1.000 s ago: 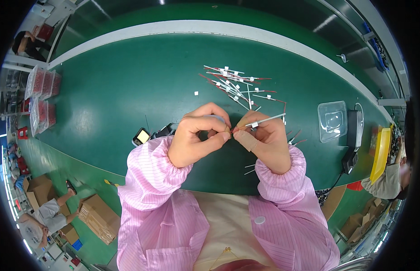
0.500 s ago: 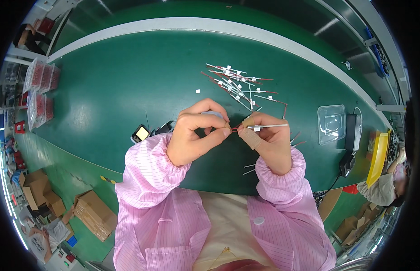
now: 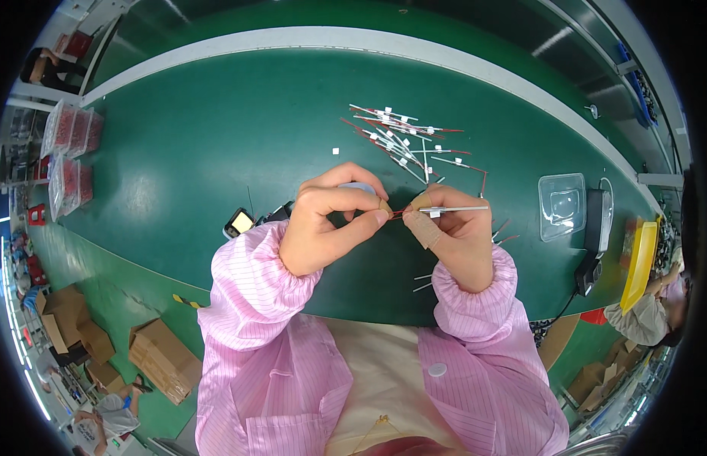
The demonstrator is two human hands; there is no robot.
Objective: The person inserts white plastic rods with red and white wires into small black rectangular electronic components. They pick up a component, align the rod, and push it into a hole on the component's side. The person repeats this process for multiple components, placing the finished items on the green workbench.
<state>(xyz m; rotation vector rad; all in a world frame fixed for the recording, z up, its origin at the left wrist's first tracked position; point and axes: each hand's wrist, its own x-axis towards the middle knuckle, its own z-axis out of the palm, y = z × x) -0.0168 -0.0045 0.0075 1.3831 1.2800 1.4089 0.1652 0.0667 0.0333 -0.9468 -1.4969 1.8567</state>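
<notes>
Both forearms, in pink striped sleeves, come up from the near edge and meet over the green table [image 3: 216, 137]. The left hand [image 3: 327, 224] is curled into a loose fist, thumb and forefinger pinched narrow on the red end of a thin wire [image 3: 399, 213]; a pale roll of tape [image 3: 359, 187] shows just above its knuckles. The right hand [image 3: 456, 232], with a bandaged forefinger, is closed on a slim grey probe [image 3: 456, 209] that points right, its white tag beside the fingertips. The wire runs between the two hands, just above the table's near half.

Far of the hands lies a loose pile of like probes [image 3: 406, 137], too tangled to count exactly, perhaps a dozen. One small white scrap [image 3: 335, 150] sits left of the pile. A few more probes lie near the right wrist.

To the right stand one clear plastic tray [image 3: 562, 205], one black device [image 3: 594, 235] and one yellow bin [image 3: 640, 262]. At the left edge are two clear boxes of red parts [image 3: 68, 152]. The table's far left part lies open.
</notes>
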